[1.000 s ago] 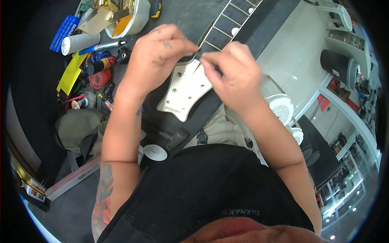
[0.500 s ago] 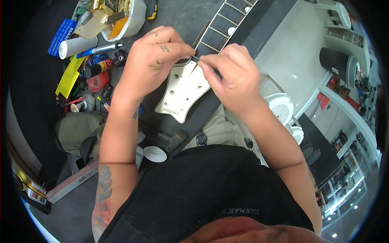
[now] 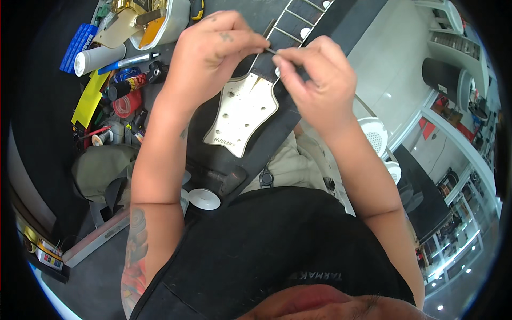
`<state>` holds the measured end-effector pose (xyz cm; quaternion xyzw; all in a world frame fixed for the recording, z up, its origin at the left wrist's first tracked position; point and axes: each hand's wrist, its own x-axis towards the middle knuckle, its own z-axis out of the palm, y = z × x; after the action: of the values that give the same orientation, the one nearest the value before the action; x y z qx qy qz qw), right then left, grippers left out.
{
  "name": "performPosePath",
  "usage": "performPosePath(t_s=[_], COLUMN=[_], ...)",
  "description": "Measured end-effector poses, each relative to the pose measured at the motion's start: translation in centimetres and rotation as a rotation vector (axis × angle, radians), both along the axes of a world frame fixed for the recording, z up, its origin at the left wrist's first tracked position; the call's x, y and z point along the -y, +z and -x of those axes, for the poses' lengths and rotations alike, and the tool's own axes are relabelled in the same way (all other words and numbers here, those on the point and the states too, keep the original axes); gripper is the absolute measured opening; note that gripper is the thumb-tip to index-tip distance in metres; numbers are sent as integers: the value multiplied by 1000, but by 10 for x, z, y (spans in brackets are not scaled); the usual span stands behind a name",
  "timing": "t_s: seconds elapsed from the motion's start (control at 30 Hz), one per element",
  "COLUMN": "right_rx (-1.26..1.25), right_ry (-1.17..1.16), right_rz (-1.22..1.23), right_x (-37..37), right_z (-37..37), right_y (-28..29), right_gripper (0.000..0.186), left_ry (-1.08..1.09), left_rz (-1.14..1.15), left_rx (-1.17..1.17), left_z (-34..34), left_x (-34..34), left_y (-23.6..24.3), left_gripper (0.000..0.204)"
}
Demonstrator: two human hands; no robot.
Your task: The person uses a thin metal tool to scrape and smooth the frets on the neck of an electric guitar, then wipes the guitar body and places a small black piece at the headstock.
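Observation:
A guitar neck lies on the dark bench, its white headstock (image 3: 242,112) pointing toward me, with several bare tuner holes. Beyond it runs the dark fretboard (image 3: 288,26) with metal frets and white dot inlays. Over the headstock end of the fretboard, my left hand (image 3: 213,53) and my right hand (image 3: 322,80) each pinch an end of a short, thin dark strip (image 3: 271,51). Fingers cover most of it, so its exact kind is unclear. Whether it touches the fretboard I cannot tell. A long narrow dark piece (image 3: 271,30) sits along the fretboard's left edge.
At the left are a plastic tub (image 3: 176,24) of metal parts, a white cylinder (image 3: 98,60), a blue marker (image 3: 125,63), a yellow strip (image 3: 88,101) and an olive pouch (image 3: 104,168). A hammer (image 3: 232,178) and a round white dish (image 3: 204,199) lie nearer me.
Both hands have moved away from me with the thin strip, from the top of the headstock to above the fretboard. More of the headstock now shows.

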<state>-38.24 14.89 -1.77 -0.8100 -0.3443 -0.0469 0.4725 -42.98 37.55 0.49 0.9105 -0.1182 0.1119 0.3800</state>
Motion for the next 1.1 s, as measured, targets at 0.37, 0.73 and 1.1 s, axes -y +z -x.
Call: performPosePath(t_s=[0.37, 0.73, 1.1], right_rx=[-23, -28, 15], right_ry=[15, 43, 79], right_rz=[-20, -31, -35], right_x=[3, 6, 12], right_z=[3, 3, 0], right_y=[2, -1, 7], right_gripper=[20, 18, 21], left_ry=[-14, -14, -64], left_rz=[21, 40, 38], left_rx=[17, -46, -72], left_z=[-3, 1, 6], left_x=[2, 2, -1], left_y=[1, 2, 4], left_gripper=[32, 33, 34])
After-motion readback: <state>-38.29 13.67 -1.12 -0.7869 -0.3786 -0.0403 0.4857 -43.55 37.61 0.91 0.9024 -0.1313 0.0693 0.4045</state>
